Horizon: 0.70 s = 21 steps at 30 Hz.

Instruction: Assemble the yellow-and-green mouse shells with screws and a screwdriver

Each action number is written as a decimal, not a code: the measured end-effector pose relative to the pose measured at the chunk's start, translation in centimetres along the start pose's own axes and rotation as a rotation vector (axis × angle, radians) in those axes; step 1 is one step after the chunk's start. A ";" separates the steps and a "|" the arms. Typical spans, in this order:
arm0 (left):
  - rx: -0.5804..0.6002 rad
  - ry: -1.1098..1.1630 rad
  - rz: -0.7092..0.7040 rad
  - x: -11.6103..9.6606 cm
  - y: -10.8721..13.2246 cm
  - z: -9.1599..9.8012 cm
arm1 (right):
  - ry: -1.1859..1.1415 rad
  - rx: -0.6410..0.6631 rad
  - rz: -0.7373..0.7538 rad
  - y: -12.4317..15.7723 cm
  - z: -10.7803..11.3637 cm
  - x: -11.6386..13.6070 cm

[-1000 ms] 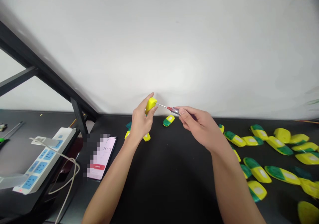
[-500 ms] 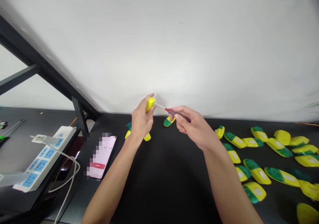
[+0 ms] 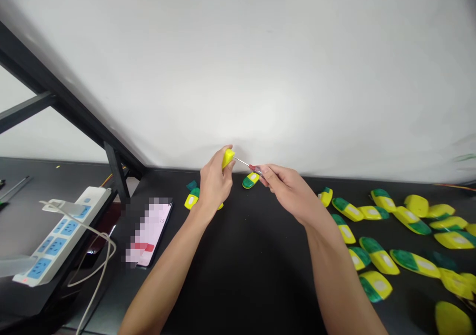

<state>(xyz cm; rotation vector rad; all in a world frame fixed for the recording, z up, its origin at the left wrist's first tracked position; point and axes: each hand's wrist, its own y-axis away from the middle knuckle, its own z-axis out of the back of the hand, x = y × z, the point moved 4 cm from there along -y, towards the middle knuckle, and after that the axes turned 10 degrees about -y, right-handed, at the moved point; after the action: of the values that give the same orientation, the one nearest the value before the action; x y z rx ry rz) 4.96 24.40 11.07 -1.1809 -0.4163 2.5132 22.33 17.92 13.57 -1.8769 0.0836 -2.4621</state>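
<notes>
My left hand [image 3: 216, 180] is closed around a small yellow plastic casing [image 3: 228, 158], held up near the wall above the table. Most of the casing is hidden by the fingers. In my right hand [image 3: 284, 186] is a screwdriver [image 3: 254, 168] with a red, see-through handle, gripped by fingers and thumb. Its metal shaft points left, and the tip meets the casing's right-hand end. Behind the hands, a yellow-and-green device [image 3: 250, 180] lies by the wall. Another yellow-and-green device [image 3: 191, 199] sits left of my left hand, partly covered by it.
Several yellow-and-green devices [image 3: 377, 255] are spread over the right side of the black table [image 3: 253, 275]. On the left lie a phone [image 3: 152, 233] and a white power strip [image 3: 61, 238] with a pale cable [image 3: 107, 255]. A black metal frame [image 3: 74, 111] rises there.
The view has shifted slightly. Both hands keep their holds, with the screwdriver tip still at the casing. My right hand's fingers have turned a little on the handle.
</notes>
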 end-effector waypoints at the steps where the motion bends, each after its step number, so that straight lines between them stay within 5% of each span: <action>1: -0.003 -0.004 0.001 0.0 0.0 0.0 | -0.001 0.005 0.000 -0.1 0.1 -0.1; 14: 0.007 0.023 0.052 -1.1 0.1 0.9 | 0.104 -0.200 0.283 -0.3 0.5 0.3; 21: 0.013 0.000 0.053 -0.8 0.0 0.9 | 0.203 -0.077 0.125 -0.5 0.1 -0.5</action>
<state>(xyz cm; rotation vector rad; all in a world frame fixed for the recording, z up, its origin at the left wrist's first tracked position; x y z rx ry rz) 4.78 23.98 12.15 -1.2018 -0.3735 2.5570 22.56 18.46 13.16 -1.5878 0.2970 -2.5878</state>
